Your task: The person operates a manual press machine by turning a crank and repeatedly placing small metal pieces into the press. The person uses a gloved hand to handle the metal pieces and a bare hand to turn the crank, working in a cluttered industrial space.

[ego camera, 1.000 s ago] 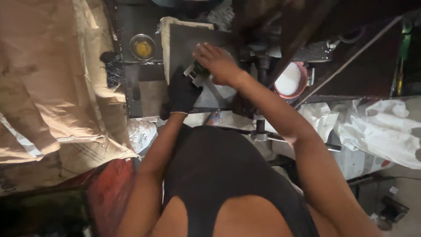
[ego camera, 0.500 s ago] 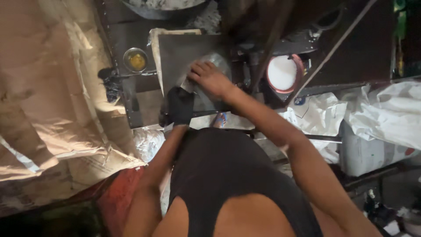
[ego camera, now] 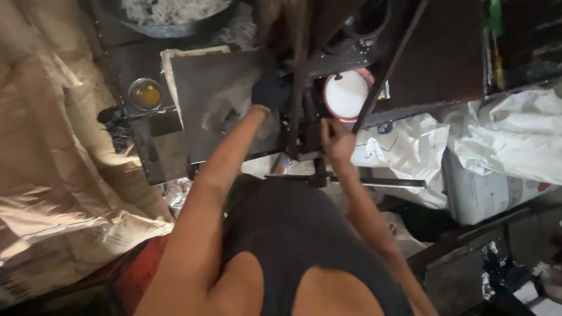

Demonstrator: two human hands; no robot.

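Hands: gloved left (ego camera: 270, 90) on plate (ego camera: 205, 88); right (ego camera: 336, 137) gripping frame (ego camera: 304, 117).

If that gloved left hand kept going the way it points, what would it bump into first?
Probably the dark upright metal bar of the machine frame, right beside the left hand over the dark flat plate; depth is hard to judge from above.

I'm seeing a dim workshop: crumpled brown sacking (ego camera: 52, 193) on the left, white sacks (ego camera: 503, 134) piled right, a small yellow-filled bowl (ego camera: 145, 93) near the dark bench (ego camera: 158, 158).
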